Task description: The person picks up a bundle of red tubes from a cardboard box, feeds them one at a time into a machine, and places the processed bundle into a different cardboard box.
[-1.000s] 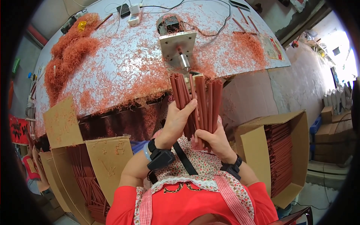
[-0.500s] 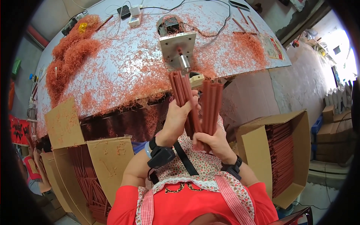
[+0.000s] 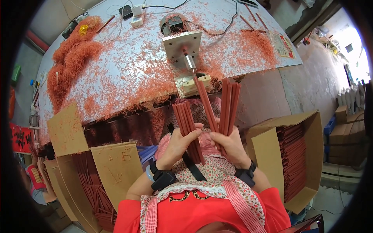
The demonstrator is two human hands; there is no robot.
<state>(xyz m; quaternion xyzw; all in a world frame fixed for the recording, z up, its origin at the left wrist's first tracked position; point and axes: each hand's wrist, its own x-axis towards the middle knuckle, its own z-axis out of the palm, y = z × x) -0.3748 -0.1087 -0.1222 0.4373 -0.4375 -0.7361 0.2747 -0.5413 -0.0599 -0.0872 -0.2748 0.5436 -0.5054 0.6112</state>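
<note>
My left hand (image 3: 179,144) is closed round a bundle of thin reddish-brown sticks (image 3: 184,115), held in front of my apron. To its right, my right hand (image 3: 232,145) grips a second bundle of the same sticks (image 3: 230,101). A few sticks (image 3: 206,104) slant away from that bundle to the left, their lower ends at my right thumb and fingers. Their upper ends reach near a cream block (image 3: 191,86) at the table's edge. Behind it, a motor (image 3: 174,25) with a metal plate (image 3: 182,46) carries a silver cylinder (image 3: 189,64) pointing toward me.
Orange-red shavings cover the white table (image 3: 128,58), heaped in a large pile (image 3: 79,54) at left. Open cardboard boxes of sticks stand at left (image 3: 114,171) and right (image 3: 264,167). A cable (image 3: 233,23) crosses the table. Another person's arm (image 3: 46,182) shows at far left.
My left hand has come down toward my body with its bundle. My right hand has shifted slightly right, and a few of its sticks now fan out to the left.
</note>
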